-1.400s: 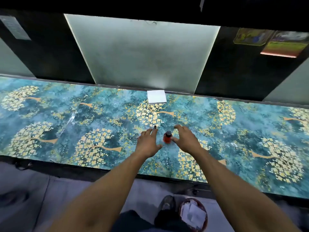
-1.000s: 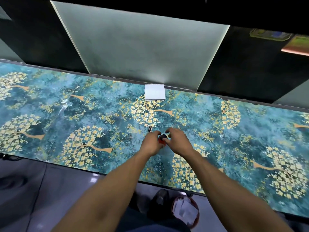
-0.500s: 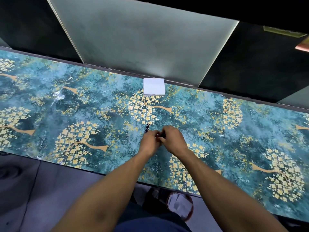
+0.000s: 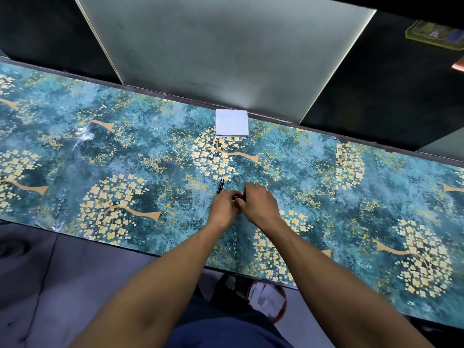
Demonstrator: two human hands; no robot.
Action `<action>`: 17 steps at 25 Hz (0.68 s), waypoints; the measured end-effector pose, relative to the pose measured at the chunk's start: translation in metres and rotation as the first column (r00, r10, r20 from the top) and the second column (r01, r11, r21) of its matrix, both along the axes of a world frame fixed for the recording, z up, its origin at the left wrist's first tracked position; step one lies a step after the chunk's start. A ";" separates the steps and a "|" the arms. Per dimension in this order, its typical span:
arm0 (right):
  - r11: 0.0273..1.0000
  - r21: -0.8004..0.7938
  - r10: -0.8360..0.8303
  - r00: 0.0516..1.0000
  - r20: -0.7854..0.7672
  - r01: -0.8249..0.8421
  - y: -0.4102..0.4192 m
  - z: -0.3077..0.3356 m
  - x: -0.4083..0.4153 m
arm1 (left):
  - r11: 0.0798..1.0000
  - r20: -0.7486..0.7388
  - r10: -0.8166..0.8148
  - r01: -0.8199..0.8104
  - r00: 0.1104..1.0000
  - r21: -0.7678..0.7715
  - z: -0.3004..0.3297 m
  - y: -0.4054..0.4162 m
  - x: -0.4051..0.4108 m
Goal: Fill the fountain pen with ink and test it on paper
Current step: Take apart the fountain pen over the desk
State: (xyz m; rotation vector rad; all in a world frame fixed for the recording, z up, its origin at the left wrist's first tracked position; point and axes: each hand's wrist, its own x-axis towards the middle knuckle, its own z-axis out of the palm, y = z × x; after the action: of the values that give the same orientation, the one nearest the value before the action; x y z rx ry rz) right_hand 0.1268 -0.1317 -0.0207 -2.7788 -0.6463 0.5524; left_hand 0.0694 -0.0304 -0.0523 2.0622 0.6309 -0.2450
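Your left hand (image 4: 224, 206) and right hand (image 4: 258, 203) curled round the small, mostly hidden ink bottle (image 4: 237, 197) at frame centre; slim black pen (image 4: 221, 186) just beyond.

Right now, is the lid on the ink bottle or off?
Cannot tell. Both hands, left and right, are curled around the bottle, hiding almost all of it, lid included.

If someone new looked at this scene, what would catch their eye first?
Probably the teal tabletop with its golden blossom trees, which fills the view. At its centre the left hand and right hand close together over a small, mostly hidden object, a black pen beside them. A white paper pad lies at the far edge.
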 end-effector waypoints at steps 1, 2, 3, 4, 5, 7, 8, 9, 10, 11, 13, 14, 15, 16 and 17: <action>0.999 0.012 0.045 0.999 -0.012 -0.045 0.000 0.000 0.001 | 1.000 -0.006 -0.002 0.002 1.000 0.003 -0.001 0.000 0.000; 0.995 0.035 0.097 0.995 -0.039 -0.095 -0.001 -0.002 0.003 | 1.000 -0.015 -0.003 0.003 1.000 -0.004 -0.001 0.000 0.000; 0.989 0.071 0.135 0.988 -0.074 -0.129 -0.002 -0.002 0.005 | 1.000 -0.024 0.002 -0.002 1.000 -0.017 -0.001 0.000 0.000; 0.985 0.120 0.139 0.983 -0.122 -0.125 -0.004 -0.003 0.007 | 1.000 -0.031 0.008 -0.009 0.999 -0.027 -0.002 0.000 0.000; 0.983 0.167 0.109 0.979 -0.171 -0.080 -0.005 -0.002 0.008 | 0.999 -0.029 0.015 -0.016 0.999 -0.035 -0.002 0.000 0.000; 0.983 0.176 -0.012 0.977 -0.215 0.051 -0.005 -0.002 0.007 | 0.998 -0.010 0.030 -0.030 1.000 -0.051 -0.002 0.000 0.000; 0.988 0.129 -0.060 0.979 -0.193 0.086 -0.004 -0.003 0.006 | 0.997 -0.002 0.039 -0.039 0.999 -0.064 -0.002 0.000 0.000; 0.993 0.071 -0.081 0.985 -0.150 0.093 -0.003 -0.005 0.005 | 0.996 0.000 0.046 -0.045 0.999 -0.071 -0.002 0.000 0.001; 0.996 0.038 -0.081 0.990 -0.111 0.086 -0.003 -0.008 0.004 | 0.996 -0.001 0.050 -0.050 0.999 -0.073 -0.003 0.001 0.001; 0.996 0.041 -0.075 0.993 -0.094 0.079 -0.002 -0.009 0.003 | 0.996 -0.005 0.049 -0.049 0.999 -0.073 -0.005 0.001 0.001; 0.995 0.086 -0.036 0.993 -0.114 0.046 -0.002 -0.012 0.004 | 0.997 -0.013 0.036 -0.036 0.999 -0.069 -0.006 0.001 0.002; 0.994 0.109 -0.003 0.991 -0.137 0.018 -0.003 -0.013 0.007 | 0.998 -0.019 0.026 -0.027 0.999 -0.058 -0.006 0.002 0.001; 0.990 0.139 0.021 0.985 -0.172 0.003 -0.006 -0.013 0.009 | 0.998 -0.022 0.020 -0.021 1.000 -0.054 -0.007 0.002 0.001; 0.984 0.180 0.023 0.975 -0.220 0.017 -0.008 -0.013 0.012 | 0.998 -0.025 0.020 -0.022 0.999 -0.060 -0.007 0.003 0.001; 0.972 0.225 0.005 0.960 -0.281 0.061 -0.010 -0.010 0.013 | 0.997 -0.027 0.021 -0.022 0.999 -0.071 -0.008 0.002 0.001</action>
State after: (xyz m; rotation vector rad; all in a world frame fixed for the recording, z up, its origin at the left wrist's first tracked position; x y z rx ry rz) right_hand 0.1402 -0.1413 -0.0312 -2.4278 -0.5662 0.7916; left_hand 0.0703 -0.0279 -0.0603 1.9861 0.6508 -0.2782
